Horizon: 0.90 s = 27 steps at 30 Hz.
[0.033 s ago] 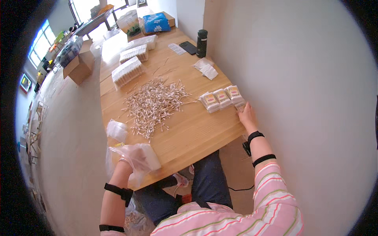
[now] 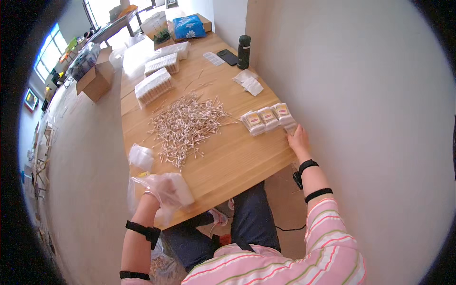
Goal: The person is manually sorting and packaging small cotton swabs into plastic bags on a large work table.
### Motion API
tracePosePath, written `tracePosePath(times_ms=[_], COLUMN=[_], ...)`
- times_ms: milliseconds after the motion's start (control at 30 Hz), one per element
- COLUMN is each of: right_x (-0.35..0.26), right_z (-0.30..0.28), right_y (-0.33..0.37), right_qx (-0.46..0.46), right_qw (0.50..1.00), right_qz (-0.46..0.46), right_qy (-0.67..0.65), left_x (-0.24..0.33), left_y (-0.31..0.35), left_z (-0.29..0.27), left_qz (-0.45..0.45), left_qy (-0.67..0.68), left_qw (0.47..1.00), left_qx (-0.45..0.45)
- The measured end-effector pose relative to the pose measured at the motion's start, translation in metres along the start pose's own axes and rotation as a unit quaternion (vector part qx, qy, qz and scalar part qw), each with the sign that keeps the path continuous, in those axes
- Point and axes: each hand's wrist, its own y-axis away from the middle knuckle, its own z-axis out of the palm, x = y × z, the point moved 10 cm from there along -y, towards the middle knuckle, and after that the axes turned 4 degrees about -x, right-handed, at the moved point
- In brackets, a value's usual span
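A row of small clear packs with yellow labels [image 2: 267, 117] lies at the table's right edge. My right hand [image 2: 299, 141] is closed on a small clear pack [image 2: 290, 128] at the near right end of that row. At the near left corner my left hand [image 2: 160, 184] reaches into a clear plastic bag [image 2: 136, 195]; the film blurs its fingers. Beside that hand, a white block-shaped bundle [image 2: 182, 188] rests by the table's front edge. A large loose heap of cotton swabs [image 2: 187, 126] spreads between my hands, toward the far side.
White wrapped bundles [image 2: 154, 88] line the table's left side, and a small clear packet [image 2: 141, 157] lies nearer. Toward the back right are crumpled white tissues [image 2: 249, 83], a phone [image 2: 227, 57] and a dark bottle [image 2: 243, 52]. A wall [image 2: 351, 95] borders the right side.
My right hand and the pack in it have shifted very slightly against the row. My left hand stays in the bag.
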Motion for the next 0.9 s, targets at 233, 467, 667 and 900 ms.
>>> tracePosePath(times_ms=[233, 467, 667, 900], right_x=[-0.015, -0.152, -0.194, -0.192], right_z=[-0.016, 0.027, 0.048, 0.058], right_y=[0.016, -0.012, 0.001, 0.009], right_qx=[0.034, -0.008, -0.125, -0.069], right_qw=[0.983, 0.998, 0.989, 0.991], right_qz=[0.122, -0.039, -0.035, -0.069], right_qy=[-0.136, -0.050, 0.072, 0.088], left_x=[-0.024, -0.008, -0.017, -0.005], left_y=[-0.004, -0.011, 0.003, 0.016], left_z=[0.022, 0.019, 0.008, -0.018], left_qz=[-0.024, 0.032, -0.029, -0.062], left_qy=[0.135, 0.078, 0.165, 0.033], left_qw=[0.990, 0.996, 0.983, 0.997], left_qx=[0.031, 0.040, 0.071, 0.031])
